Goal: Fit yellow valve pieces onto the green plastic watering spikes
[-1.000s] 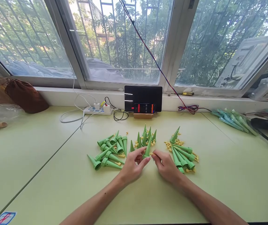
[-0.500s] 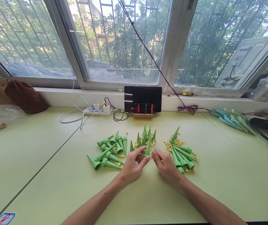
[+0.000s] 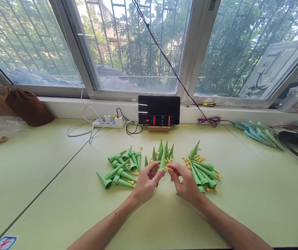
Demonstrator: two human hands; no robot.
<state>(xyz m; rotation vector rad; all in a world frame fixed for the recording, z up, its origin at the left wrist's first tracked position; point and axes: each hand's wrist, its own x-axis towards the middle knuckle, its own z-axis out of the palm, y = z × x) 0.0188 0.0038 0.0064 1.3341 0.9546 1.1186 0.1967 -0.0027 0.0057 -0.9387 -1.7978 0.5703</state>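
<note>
My left hand point(image 3: 148, 180) is closed around the wide base of a green plastic spike point(image 3: 162, 160), which points upward. In the fingertips of my right hand point(image 3: 184, 178) is a small yellow plastic valve point(image 3: 168, 168), close beside the spike's base; whether the two touch I cannot tell. Just behind my hands, several green spikes point(image 3: 171, 151) stand upright among small yellow pieces. A pile of green spikes point(image 3: 122, 173) lies left of my left hand, with a few yellow pieces in it. More green spikes point(image 3: 203, 175) lie to the right, by a heap of yellow valves point(image 3: 189, 161).
A phone point(image 3: 160, 120) leans on a dark screen point(image 3: 159, 104) at the back. A power strip point(image 3: 109, 123) with cables stands left of it. Far left is a brown bag point(image 3: 29, 107); clear-wrapped items point(image 3: 259, 134) and a black strap-like object point(image 3: 296, 140) lie far right.
The held spike has shifted slightly left and tilted a little. The yellow valve now shows between my right fingertips, beside the spike's base.
</note>
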